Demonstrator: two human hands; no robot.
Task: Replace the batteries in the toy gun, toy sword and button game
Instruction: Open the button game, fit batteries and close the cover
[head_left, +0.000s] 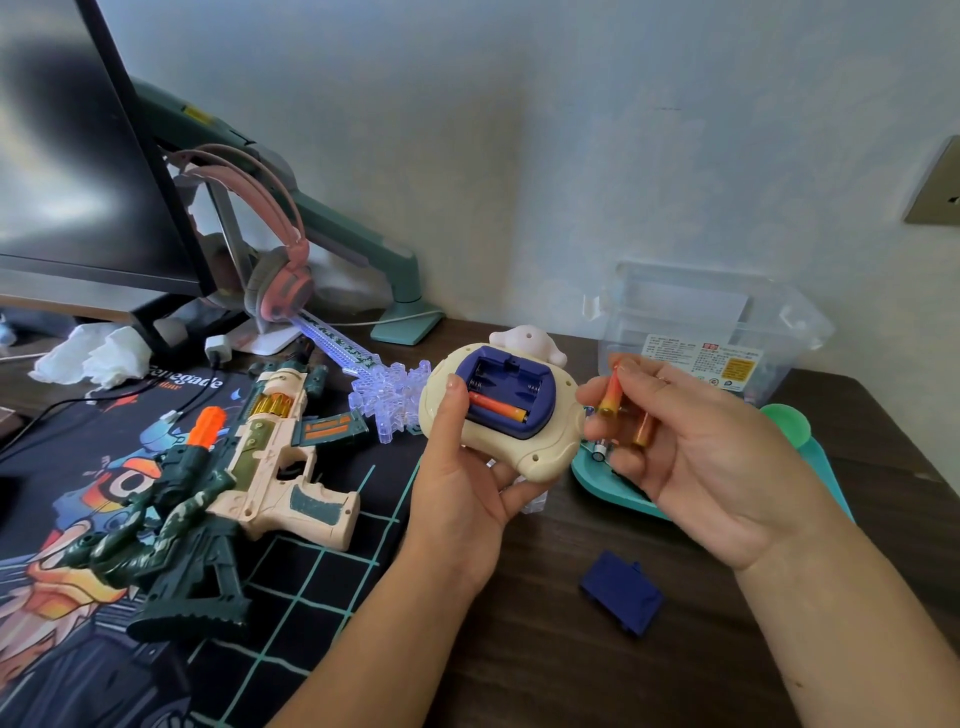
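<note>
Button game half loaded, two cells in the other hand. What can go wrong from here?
1. The right hand pinches one battery with a second battery loose in its fingers; the spare could slip out.
2. One cell sits in the button game; the next could go in reversed.
3. The blue battery cover lies apart near the desk's front, easily knocked off.

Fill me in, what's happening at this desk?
A person is putting batteries into the button game. The left hand holds it back-up with the compartment open: one orange battery sits in the nearest slot, the others are empty. The right hand holds two more batteries. The blue cover lies on the desk; the toy gun lies on the mat.
</note>
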